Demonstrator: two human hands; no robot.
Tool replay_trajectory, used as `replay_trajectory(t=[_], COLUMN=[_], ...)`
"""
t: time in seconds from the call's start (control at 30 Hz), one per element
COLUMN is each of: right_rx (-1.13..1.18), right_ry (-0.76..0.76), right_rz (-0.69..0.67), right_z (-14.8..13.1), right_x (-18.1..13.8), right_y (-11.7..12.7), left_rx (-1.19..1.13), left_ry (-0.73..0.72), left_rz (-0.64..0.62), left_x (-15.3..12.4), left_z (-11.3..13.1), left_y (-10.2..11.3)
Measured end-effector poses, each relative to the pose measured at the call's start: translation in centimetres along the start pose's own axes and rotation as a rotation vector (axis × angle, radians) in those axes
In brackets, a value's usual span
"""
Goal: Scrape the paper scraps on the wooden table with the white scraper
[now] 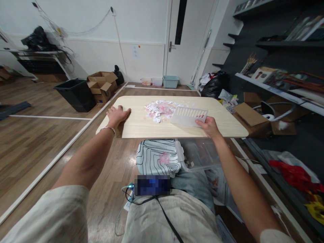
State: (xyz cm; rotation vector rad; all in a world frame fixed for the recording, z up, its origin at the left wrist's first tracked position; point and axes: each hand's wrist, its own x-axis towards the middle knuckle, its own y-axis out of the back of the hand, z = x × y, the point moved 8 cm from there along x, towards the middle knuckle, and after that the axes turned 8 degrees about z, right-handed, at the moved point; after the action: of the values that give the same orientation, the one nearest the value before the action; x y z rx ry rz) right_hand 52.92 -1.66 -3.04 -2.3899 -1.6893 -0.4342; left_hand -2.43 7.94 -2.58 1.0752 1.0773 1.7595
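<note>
A low light-wood table (141, 126) stands in front of me. A heap of white and pink paper scraps (160, 109) lies at its middle. My right hand (209, 126) is closed on the near edge of a flat translucent plastic lid with slots (188, 115), which rests on the table against the right side of the scraps. My left hand (116, 114) lies flat and open on the table's left part, fingers stretched toward the scraps. A clear plastic box (198, 155) sits on my lap under the table's near edge, beside a striped cushion (155, 157).
A black bin (76, 94) and open cardboard boxes (102, 84) stand on the wooden floor to the left. Dark shelves (278, 60) with clutter line the right wall. A black bag (215, 84), a teal tub (170, 81) and a door are behind the table.
</note>
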Motion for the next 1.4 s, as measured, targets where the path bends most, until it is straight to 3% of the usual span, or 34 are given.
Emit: replay_trajectory(t=[0.13,0.33,0.63,0.97,1.17,1.4], right_rx=[0.055,-0.041,-0.116,0.039,-0.029,-0.053], right_ry=[0.026,0.031,0.008,-0.049,-0.054,-0.023], right_rz=[0.064,0.109,0.041,0.123,0.058,0.121], right_z=[-0.3,-0.5,-1.2,-1.2,-1.3,-0.9], right_x=[0.1,0.2,-0.3,0.0,-0.4,0.0], right_y=[0.4,0.5,-0.1,0.5,0.1,0.1], left_rx=[0.015,0.017,0.027,0.032,0.032,0.025], left_ry=[0.003,-0.002,-0.019,-0.015,-0.016,-0.02], left_rz=[-0.005,-0.005,-0.01,-0.005,-0.011,-0.006], left_x=[-0.1,-0.2,-0.7,-0.9,-0.9,-0.8], left_z=[0.0,0.2,0.6,0.7,0.7,0.7], left_y=[0.0,0.2,0.7,0.8,0.7,0.7])
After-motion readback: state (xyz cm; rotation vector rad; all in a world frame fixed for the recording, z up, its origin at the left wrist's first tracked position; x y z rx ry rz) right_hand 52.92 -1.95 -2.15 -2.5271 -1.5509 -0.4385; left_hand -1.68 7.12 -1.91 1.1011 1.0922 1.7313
